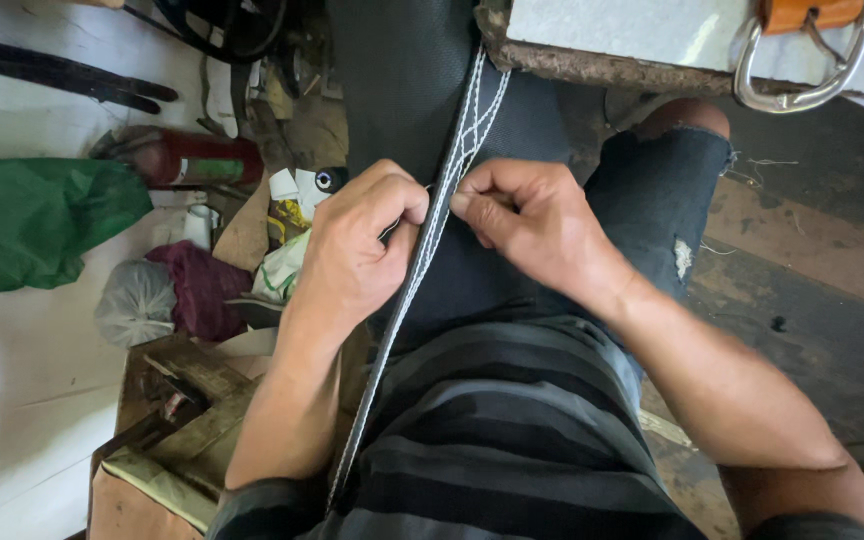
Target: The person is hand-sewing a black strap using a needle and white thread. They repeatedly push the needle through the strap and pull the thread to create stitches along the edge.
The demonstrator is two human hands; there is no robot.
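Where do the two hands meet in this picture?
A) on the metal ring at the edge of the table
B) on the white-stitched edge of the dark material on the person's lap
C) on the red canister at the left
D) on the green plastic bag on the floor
B: the left hand and the right hand both pinch the white-stitched edge of the dark material, which lies over the lap, far from the bag, ring and canister.

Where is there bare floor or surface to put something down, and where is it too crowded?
Bare white floor lies left of the grey bag, below the green bag. Bare dark floor lies right of the knee. It is crowded between the red can and the left hand. The right hand pinches the stitched dark strap.
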